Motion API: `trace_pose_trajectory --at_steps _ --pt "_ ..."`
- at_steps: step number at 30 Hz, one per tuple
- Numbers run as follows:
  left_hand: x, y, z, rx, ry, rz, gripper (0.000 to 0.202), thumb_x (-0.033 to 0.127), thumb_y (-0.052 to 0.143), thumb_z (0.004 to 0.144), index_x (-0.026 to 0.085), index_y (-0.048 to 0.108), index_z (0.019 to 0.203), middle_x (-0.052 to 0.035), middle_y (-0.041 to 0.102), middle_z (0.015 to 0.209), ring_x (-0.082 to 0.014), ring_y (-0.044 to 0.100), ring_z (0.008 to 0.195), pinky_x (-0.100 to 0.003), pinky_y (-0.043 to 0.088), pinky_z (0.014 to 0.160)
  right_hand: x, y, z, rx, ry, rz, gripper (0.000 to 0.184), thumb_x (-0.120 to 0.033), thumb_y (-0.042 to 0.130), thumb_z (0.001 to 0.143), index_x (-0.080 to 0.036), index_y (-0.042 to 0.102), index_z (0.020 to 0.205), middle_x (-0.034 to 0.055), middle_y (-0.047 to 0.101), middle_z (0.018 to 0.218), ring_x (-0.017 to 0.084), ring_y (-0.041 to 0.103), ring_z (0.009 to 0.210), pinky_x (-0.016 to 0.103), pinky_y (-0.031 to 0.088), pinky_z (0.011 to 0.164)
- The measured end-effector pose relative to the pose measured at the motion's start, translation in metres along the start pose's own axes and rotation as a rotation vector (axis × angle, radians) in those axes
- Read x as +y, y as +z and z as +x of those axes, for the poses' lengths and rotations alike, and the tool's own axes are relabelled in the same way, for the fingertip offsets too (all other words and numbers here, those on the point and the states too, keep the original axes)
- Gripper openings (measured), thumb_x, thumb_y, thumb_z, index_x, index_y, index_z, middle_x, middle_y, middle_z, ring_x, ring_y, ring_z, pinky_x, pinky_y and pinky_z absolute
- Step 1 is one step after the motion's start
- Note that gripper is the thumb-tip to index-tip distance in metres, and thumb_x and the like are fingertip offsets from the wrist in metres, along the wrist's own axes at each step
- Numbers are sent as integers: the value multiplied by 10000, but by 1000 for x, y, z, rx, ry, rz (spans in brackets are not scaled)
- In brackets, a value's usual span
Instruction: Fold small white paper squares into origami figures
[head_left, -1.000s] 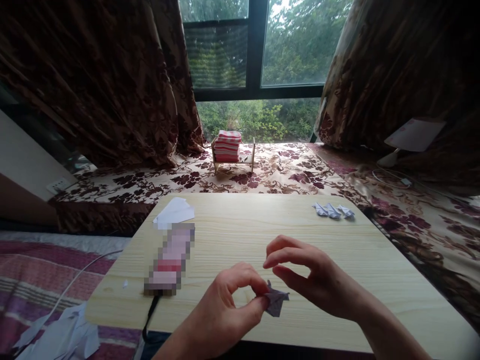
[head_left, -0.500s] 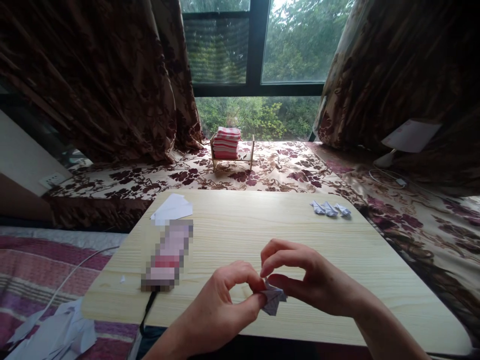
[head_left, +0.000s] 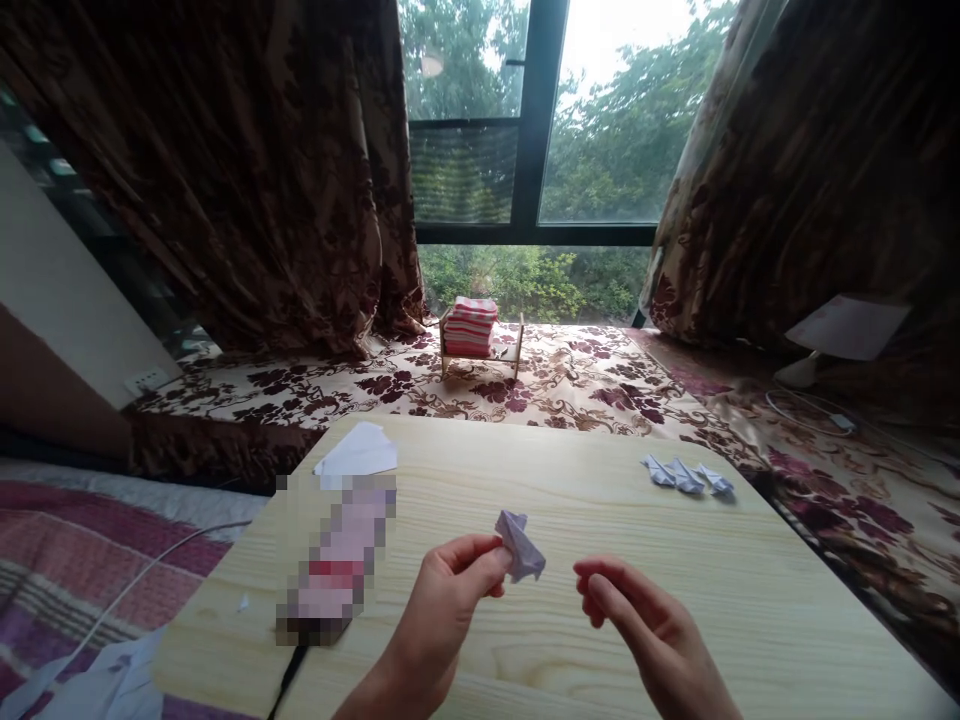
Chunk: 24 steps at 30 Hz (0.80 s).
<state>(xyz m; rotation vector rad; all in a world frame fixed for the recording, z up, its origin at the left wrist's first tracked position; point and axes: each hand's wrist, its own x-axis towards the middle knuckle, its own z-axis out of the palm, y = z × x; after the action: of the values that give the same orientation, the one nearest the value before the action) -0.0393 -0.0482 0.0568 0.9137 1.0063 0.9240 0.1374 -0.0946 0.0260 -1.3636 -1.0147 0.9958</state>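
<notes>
My left hand point(head_left: 457, 600) pinches a small folded paper figure point(head_left: 521, 548) between thumb and forefinger, holding it up above the wooden table. The figure is greyish white with pointed corners. To its right, a short gap away, my right hand point(head_left: 641, 620) holds nothing; its fingers are loosely bent, with the thumb alongside them. Three similar folded paper figures point(head_left: 688, 478) stand in a row near the table's far right corner.
On the light wooden table point(head_left: 450, 460) lie white paper sheets point(head_left: 358, 450) at the far left, and a blurred-out pinkish object point(head_left: 341, 560) with a black cable. More paper point(head_left: 112, 680) lies on the striped bedspread. Behind, a small wooden rack holds folded striped cloths point(head_left: 471, 328).
My right hand has let go of the paper figure and moved off to the right. My left hand has raised and turned the figure. The camera view has tilted upward.
</notes>
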Motion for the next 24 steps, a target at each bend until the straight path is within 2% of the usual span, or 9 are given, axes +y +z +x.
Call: trace_pose_trajectory --at_steps 3,5,11,13,16,18,19,24 --pt "-11 7 7 6 -51 -57 187 297 717 675 114 699 702 -21 582 649 -107 456 640 -257 389 666 13 11 -9 66 31 44 349 -491 624 771 -173 710 886 47 648 708 163 569 640 260 494 587" --pt "-15 12 10 0 -83 -81 192 298 725 667 110 688 679 -10 557 614 -100 452 614 -252 388 647 14 15 -8 64 29 43 379 -508 598 784 -158 710 877 54 643 715 161 563 636 265 492 579" --pt "-16 19 15 -32 -95 -89 207 306 717 680 109 667 642 -12 559 602 -94 461 590 -249 392 635 11 8 3 55 -15 -49 367 -494 558 814 -150 677 859 28 603 648 143 544 580 259 481 537" --pt "-17 21 16 -26 -94 -55 223 317 707 690 109 657 628 -15 562 598 -98 462 591 -252 386 638 11 3 3 109 -97 -137 315 -453 548 833 -163 667 858 24 602 653 145 552 587 265 487 548" --pt "-18 25 19 -11 -53 27 250 333 691 707 112 639 603 -8 549 576 -101 448 592 -252 369 645 8 -4 2 210 -366 -335 155 -328 581 837 -192 650 863 35 611 777 147 562 663 273 491 609" --pt "-20 28 21 -6 -26 73 265 346 681 714 115 630 593 2 527 558 -102 432 593 -251 355 642 3 -8 2 197 -536 -449 87 -238 596 831 -211 637 903 34 597 852 140 558 698 269 488 633" --pt "-21 30 22 -8 -22 85 270 352 679 715 117 628 591 7 513 552 -102 421 592 -250 348 637 1 -9 2 161 -581 -489 114 -206 591 833 -221 629 938 33 592 877 138 560 709 266 491 637" --pt "-24 37 26 -40 -34 70 273 372 663 717 119 635 617 22 457 555 -107 381 593 -259 330 626 -3 -10 7 55 -591 -593 200 -184 565 847 -233 603 1037 45 581 948 153 583 765 282 511 661"
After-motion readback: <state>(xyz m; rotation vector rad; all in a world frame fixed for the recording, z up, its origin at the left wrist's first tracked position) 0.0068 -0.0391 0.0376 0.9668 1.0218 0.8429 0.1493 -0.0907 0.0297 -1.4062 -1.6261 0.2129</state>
